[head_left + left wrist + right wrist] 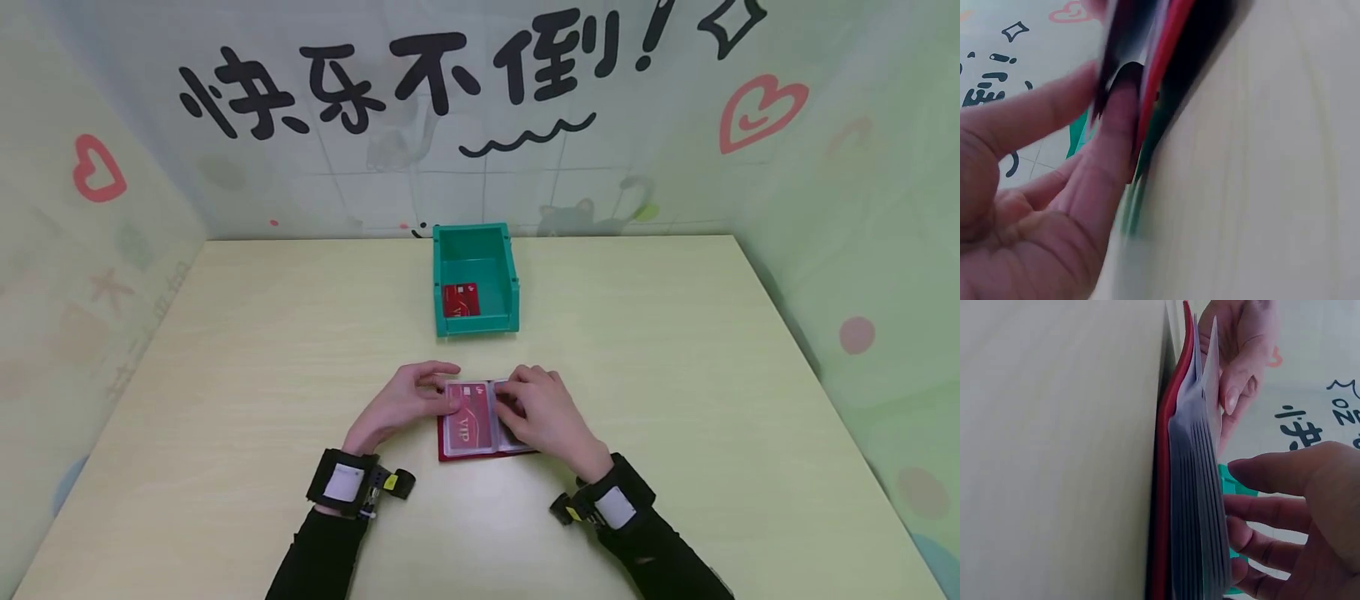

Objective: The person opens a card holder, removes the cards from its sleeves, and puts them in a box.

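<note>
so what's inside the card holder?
Red VIP card in the left sleeve, partly under left hand. Right hand covers much of the right sleeve; contents of deeper sleeves hidden.

Both hands [415, 398] [546, 412] on an open red card holder [492, 427], VIP card [472, 421] inside, teal bin [477, 324] beyond

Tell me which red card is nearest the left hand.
The red card on the left side of the open card holder: the left hand is at its edge. The other visible red card lies farther off, inside the teal bin.
</note>
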The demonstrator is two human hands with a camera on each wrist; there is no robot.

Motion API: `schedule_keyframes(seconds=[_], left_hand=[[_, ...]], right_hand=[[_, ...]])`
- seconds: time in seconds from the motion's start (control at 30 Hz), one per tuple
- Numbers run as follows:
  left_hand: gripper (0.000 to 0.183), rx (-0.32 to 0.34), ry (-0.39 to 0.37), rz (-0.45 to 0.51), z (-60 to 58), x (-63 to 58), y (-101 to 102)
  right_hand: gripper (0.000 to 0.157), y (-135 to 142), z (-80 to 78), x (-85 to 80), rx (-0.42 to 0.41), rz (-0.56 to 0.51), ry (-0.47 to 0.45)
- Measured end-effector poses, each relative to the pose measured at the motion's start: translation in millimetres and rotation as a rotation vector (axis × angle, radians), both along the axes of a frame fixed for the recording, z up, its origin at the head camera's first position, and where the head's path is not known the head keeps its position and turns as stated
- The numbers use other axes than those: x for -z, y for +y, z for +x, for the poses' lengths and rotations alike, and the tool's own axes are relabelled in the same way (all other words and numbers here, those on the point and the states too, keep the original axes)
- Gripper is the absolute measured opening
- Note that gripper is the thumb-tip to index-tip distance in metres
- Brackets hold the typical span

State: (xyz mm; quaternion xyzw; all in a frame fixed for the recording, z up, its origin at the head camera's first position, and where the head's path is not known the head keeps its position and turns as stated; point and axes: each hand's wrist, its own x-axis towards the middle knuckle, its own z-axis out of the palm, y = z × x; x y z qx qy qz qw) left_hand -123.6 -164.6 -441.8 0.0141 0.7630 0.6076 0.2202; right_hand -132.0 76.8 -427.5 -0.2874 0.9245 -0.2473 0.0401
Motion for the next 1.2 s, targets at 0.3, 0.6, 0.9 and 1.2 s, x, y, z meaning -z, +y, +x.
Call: schedule_keyframes(seconds=[0.3,0.6,0.9,1.2], left_hand=[[0.029,-0.095,-0.038,-0.12,0.6,1.4,0.3],[0.022,-0.146,-0.121,-0.157,-0.2,-0.2,-0.3],[0.016,-0.138,-0.136,-0.125,-0.3,1.3,0.4],[0.014,-0.118,-0.126,-0.127,0.1,2.0,0.9]], right_hand=[[0.033,-14.3,-2.0,2.1,0.021,0.009,-0.055],[0.02,-21.2,-1.9,6.2,0.107,-0.051,-0.126],[0.023,-23.5,-1.9,11.3,0.149,-0.089,-0.152],[0.02,-21.2,-4.3,12.7,0.177,-0.155,-0.187]])
